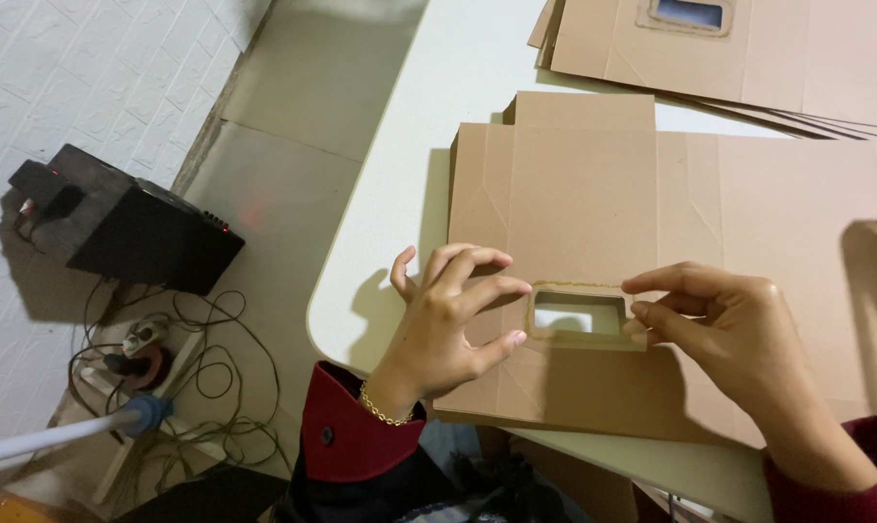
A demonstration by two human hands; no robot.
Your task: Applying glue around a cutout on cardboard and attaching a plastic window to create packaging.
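Pinching at the rectangular window cutout point(580, 315) in a flat brown cardboard box blank point(651, 261) w/ both hands. Left hand point(445, 329) sits at the cutout's left edge, fingers point(487, 291) spread & curled, tips touching the card just beside the hole; not closed round anything, thumb under near the lower-left corner. Right hand point(729, 329) is at the cutout's right edge, thumb & forefinger nipped on the thin card rim there, other fingers tucked behind. Can't tell if the rim piece is loose or attached.

Blank lies flat on the white worktop point(409, 194), near its rounded front-left corner, creases running up & across, a short flap sticking out at the top left. Through the hole the white worktop shows. It seems to be on top of at least one more blank, edges showing along the left side.

Far right, top: second stack of same brown blanks point(748, 58), fanned a bit, top one w/ a similar rectangular window showing bluish.

Gold chain bracelet point(385, 412) on my left wrist, red cuff w/ dark sleeve below it.

Off the worktop, left, on the floor: black box-shaped device point(138, 228) w/ small red lights by the white brick wall, tangle of dark cables point(206, 387) and a power strip below it.
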